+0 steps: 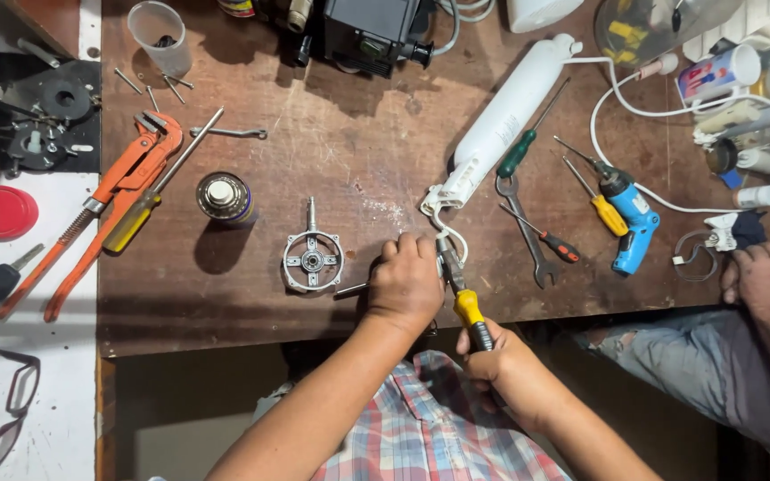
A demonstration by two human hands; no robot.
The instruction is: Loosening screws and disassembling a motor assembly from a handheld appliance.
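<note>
My left hand [405, 285] is closed over a small metal part with a thin rod sticking out to the left, near the front edge of the brown wooden table [349, 151]. My right hand [498, 361] grips the yellow-and-black handles of pliers [462, 289], whose jaws reach up beside my left hand's fingers. A round metal bearing housing with spokes and a short shaft [312, 257] lies just left of my left hand. What the jaws pinch is hidden by my fingers.
An orange pipe wrench [104, 203], yellow screwdriver [143, 214] and spray can [223, 196] lie left. A white filter cartridge [503, 120], spanner [526, 233], screwdrivers and a blue electric screwdriver [632, 218] lie right. Another person's hand [766, 276] rests at the right edge. Glasses [11, 405] lie bottom left.
</note>
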